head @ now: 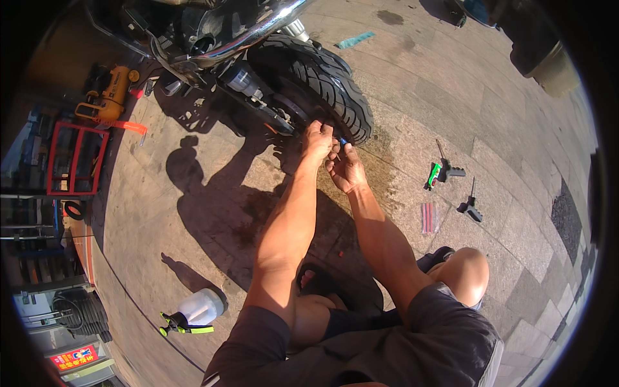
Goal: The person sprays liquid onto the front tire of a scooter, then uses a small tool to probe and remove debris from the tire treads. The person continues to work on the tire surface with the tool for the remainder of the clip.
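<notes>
A motorcycle wheel with a black treaded tire [333,87] stands in front of me. At the lower part of its rim, my left hand [319,142] has its fingers curled close to the wheel; whether it grips anything is hidden. Just to its right, my right hand [348,169] holds a small blue-ended object [343,141] between thumb and fingers, near the tire's edge. On the paving to the right lie two T-handled tire plug tools [450,170] [470,208], a green tube [433,176] and a clear bag of reddish plug strips [429,217].
A pump spray bottle [200,307] lies on its side at the lower left. An orange air compressor [113,94] and a red metal frame [76,158] stand at the far left. A teal strip [355,40] lies beyond the tire. A bucket-like container [553,72] is at the upper right.
</notes>
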{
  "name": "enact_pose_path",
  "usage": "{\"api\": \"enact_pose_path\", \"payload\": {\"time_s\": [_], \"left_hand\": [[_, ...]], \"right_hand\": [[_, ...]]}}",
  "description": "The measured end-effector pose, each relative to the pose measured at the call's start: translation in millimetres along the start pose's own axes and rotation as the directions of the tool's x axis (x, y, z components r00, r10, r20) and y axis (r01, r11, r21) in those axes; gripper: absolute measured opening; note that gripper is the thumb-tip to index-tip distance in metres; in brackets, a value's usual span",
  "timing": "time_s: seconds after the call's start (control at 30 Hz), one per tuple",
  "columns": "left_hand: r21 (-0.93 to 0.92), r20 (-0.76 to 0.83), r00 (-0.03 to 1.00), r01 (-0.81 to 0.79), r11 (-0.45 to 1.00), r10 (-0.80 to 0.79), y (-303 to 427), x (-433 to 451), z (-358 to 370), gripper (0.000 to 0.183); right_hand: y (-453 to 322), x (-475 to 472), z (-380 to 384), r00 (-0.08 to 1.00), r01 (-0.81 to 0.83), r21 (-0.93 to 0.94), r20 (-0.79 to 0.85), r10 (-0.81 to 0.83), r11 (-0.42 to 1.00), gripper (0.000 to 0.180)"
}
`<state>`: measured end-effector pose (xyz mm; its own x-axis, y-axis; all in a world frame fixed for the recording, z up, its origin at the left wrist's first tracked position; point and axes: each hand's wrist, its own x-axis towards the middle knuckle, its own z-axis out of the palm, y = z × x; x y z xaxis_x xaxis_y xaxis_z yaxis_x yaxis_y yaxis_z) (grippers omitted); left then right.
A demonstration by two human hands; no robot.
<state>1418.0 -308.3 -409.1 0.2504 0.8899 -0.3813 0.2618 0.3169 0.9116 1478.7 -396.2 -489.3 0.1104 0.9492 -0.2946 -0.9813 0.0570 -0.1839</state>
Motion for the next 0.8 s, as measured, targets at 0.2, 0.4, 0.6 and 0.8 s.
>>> {"api": "enact_pose_path", "payload": {"time_s": [0.2,0.4,0.6,0.8], "left_hand": [[-0.082,0.021,0.999,-0.026,0.996,0.028,-19,19,-7,0.01],[-0.198,0.057,0.998,0.008,0.98,0.004,-14,12,-5,0.013],[-0.154,0.045,0.997,-0.06,0.986,0.068,-14,13,-5,0.012],[-0.145,0.034,0.994,-0.094,0.985,0.099,-17,13,-5,0.012]], "right_hand": [[8,10,-2,0.998,0.017,0.084,0.051,-0.022,0.996,0.042],[4,7,-6,0.992,-0.066,0.141,0.12,0.049,0.988,0.038],[4,11,-11,0.991,-0.053,0.151,0.127,0.034,0.987,0.029],[1,0,8,0.999,-0.036,0.114,0.028,0.033,0.993,0.03]]}}
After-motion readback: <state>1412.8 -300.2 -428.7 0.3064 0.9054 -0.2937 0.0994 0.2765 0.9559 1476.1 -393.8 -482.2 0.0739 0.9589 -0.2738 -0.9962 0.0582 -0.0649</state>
